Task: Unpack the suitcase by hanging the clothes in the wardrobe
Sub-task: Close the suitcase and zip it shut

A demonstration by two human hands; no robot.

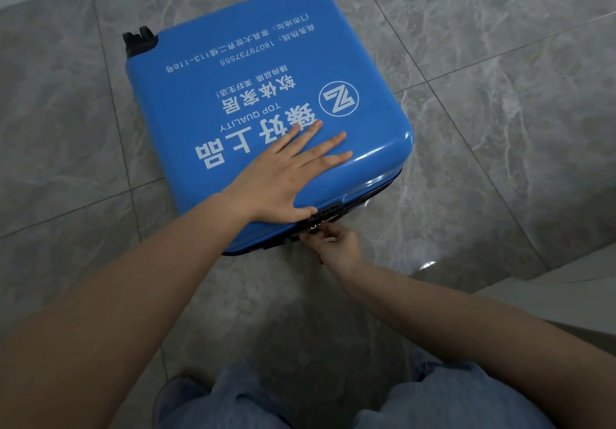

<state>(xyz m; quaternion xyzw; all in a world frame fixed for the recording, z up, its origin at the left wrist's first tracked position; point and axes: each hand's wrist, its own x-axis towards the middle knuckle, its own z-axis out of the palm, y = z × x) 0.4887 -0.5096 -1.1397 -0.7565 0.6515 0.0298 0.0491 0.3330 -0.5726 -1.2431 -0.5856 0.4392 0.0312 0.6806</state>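
The suitcase (266,95) lies flat on the floor (500,95), closed, with its blue shell facing up. White print and a round logo (338,99) cover the shell. Two black wheels (140,40) stick out at the far corners. The near edge carries a black lock (325,215) set in the seam between the two halves.

Left hand (283,175): it lies flat on the shell near the lock, palm down. The fingers are straight and spread, pointing to the far right. The thumb rests along the near edge, just beside the lock. This grip is released; it presses on the shell and clasps nothing.

Right hand (336,245): it reaches to the near edge, just below the lock. The fingertips are curled together at the seam and seem to pinch a small dark part there. The part is too small to identify; it may be a zip pull.

The floor is grey marbled tile. Blue trouser legs (433,402) show at the near edge of the view.
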